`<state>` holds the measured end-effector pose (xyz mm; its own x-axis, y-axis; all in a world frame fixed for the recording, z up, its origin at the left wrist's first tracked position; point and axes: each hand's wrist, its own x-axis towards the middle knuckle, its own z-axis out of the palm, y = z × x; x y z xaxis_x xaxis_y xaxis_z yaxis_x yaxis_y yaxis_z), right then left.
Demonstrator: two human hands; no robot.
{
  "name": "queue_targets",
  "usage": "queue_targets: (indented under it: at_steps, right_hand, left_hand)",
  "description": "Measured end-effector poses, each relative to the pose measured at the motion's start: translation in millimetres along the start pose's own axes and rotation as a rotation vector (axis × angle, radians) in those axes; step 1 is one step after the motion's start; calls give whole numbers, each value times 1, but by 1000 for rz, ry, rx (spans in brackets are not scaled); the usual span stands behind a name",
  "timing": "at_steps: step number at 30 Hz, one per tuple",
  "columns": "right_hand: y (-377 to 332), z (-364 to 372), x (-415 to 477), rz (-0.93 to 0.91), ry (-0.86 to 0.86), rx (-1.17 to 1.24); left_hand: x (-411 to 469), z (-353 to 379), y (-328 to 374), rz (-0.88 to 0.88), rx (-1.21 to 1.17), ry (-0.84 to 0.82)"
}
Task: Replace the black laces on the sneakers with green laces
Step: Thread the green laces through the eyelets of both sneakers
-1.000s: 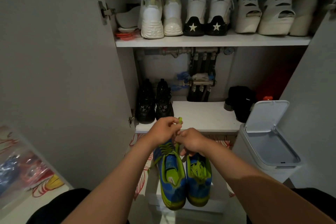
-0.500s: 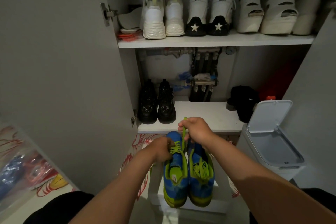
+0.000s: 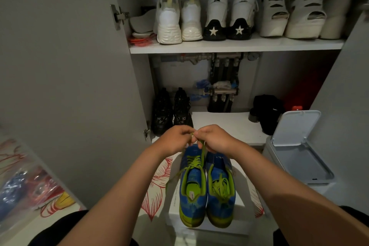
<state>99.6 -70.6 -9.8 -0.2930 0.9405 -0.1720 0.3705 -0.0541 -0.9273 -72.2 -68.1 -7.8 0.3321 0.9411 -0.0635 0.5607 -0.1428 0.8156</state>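
Pair of blue-and-green sneakers (image 3: 207, 191) at 6 o'clock of frame centre, side by side and touching, heels toward 6 o'clock, resting on a white box (image 3: 207, 225). Left hand (image 3: 175, 140) and right hand (image 3: 215, 139) meet just above the toe ends, fingers curled, both pinching one green lace (image 3: 202, 147). The lace runs down from the pinch to the eyelets of the 9 o'clock sneaker; a loose strand trails off that shoe's outer side. The other sneaker is laced green too. Open-lidded bin (image 3: 299, 158) at 3 o'clock of the hands. Black shoes (image 3: 171, 110) on the cabinet shelf (image 3: 229, 126) at 11 o'clock.
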Motion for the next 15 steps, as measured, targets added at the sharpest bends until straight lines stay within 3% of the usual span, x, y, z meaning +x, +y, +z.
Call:
queue_targets:
  at_steps: [4, 8, 13, 15]
  right_hand:
    - [3, -6, 3, 13, 19, -112]
    - [18, -18, 8, 11, 100, -389]
    - [31, -25, 13, 162, 149, -689]
    - [29, -24, 11, 198, 110, -786]
  left_hand:
    - [-5, -12, -6, -9, 103, 27]
    - [-7, -28, -16, -29, 157, 8]
    - [-11, -41, -26, -57, 485, -12]
    - [-12, -39, -26, -53, 506, -16]
